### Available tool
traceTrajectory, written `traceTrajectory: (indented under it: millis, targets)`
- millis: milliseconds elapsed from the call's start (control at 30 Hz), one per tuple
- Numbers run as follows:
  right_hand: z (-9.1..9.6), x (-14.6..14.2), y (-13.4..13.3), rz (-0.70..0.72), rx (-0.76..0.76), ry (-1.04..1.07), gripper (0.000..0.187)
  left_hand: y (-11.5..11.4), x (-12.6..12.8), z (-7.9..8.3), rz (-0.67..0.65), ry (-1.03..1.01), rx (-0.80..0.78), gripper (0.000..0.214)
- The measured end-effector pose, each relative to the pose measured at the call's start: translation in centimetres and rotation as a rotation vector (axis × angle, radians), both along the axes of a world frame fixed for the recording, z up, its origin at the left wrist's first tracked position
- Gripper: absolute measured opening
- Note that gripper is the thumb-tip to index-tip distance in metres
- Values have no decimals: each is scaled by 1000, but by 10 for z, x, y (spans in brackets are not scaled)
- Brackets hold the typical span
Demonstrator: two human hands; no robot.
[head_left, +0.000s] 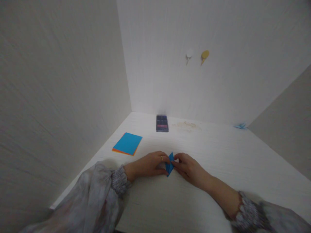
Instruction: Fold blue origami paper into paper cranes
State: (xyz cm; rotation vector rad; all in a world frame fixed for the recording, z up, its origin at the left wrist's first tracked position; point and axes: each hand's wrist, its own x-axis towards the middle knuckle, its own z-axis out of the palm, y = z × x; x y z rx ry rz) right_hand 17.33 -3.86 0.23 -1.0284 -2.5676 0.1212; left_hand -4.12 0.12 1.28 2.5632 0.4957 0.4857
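Observation:
A small piece of folded blue origami paper (169,167) is on the white table between my hands, narrow and diamond-shaped, with one point facing away from me. My left hand (155,163), with a ring on one finger, grips its left side between thumb and fingers. On the other side, my right hand (188,166) pinches the right edge near the middle. My fingertips hide parts of both edges. Left of my hands lies a stack of square paper (127,143), blue on top with orange showing beneath.
A dark, pixelated rectangular object (162,123) stands by the back wall. In the far right corner lies a folded light-blue paper piece (240,126). A white hook (189,54) and a yellow hook (205,55) are on the back wall. Side walls enclose the table (213,145).

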Motion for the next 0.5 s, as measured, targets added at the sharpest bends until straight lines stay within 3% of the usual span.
traceTrajectory:
  millis: [500]
  targets:
    - [-1, 4, -3, 29, 75, -54, 26, 1, 0, -2, -94, 34, 187, 28]
